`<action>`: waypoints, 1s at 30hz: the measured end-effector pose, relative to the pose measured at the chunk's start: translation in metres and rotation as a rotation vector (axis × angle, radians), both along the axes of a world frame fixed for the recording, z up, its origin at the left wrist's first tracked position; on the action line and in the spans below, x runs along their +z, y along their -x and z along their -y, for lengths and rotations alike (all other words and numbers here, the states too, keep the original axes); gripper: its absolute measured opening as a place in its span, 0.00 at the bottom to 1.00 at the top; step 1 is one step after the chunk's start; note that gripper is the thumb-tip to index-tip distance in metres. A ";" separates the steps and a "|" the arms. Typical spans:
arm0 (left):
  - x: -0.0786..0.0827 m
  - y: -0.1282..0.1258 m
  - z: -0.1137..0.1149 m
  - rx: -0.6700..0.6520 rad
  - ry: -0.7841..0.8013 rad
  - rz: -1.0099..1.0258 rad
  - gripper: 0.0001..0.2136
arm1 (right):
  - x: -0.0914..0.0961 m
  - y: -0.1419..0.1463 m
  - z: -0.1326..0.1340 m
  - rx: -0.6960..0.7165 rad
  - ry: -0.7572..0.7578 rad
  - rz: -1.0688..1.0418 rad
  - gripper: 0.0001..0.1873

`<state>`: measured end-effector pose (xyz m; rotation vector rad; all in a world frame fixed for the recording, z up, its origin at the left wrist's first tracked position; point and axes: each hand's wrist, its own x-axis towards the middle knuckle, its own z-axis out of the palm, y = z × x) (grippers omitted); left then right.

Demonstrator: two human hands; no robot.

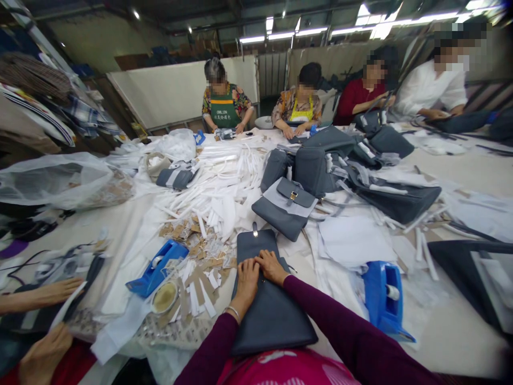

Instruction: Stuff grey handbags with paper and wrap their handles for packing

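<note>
A dark grey handbag (272, 321) lies flat on the table against my body, its long flap stretched away from me. A small tab with a gold-coloured clasp (255, 231) shows at the far end. My left hand (246, 283) presses on the middle of the bag, its fingers bent and close together. Touching it from the right, my right hand (271, 266) also has curled fingers on the bag. What lies beneath the fingertips is hidden. Just beyond is another dark grey handbag (276, 214) with a gold-coloured clasp and pale wrapping.
Blue tape dispensers stand left (160, 267) and right (383, 299) of me. White strips (224, 171), brown scraps and a small round tub (164, 297) cover the left side. More bags (310, 171) are piled ahead. A co-worker's hands (48, 342) are at the left; several people sit opposite.
</note>
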<state>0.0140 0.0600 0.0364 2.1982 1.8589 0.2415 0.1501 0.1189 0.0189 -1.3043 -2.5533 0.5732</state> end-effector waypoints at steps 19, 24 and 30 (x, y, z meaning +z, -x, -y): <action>-0.007 -0.008 0.029 -0.085 0.149 -0.132 0.29 | -0.014 -0.058 0.030 -0.048 0.005 -0.048 0.22; -0.001 -0.015 0.025 -0.075 0.185 -0.235 0.28 | -0.021 -0.061 0.026 -0.092 0.019 -0.122 0.22; -0.001 -0.023 0.019 -0.036 0.136 -0.452 0.26 | -0.018 -0.066 0.018 -0.200 0.123 -0.207 0.21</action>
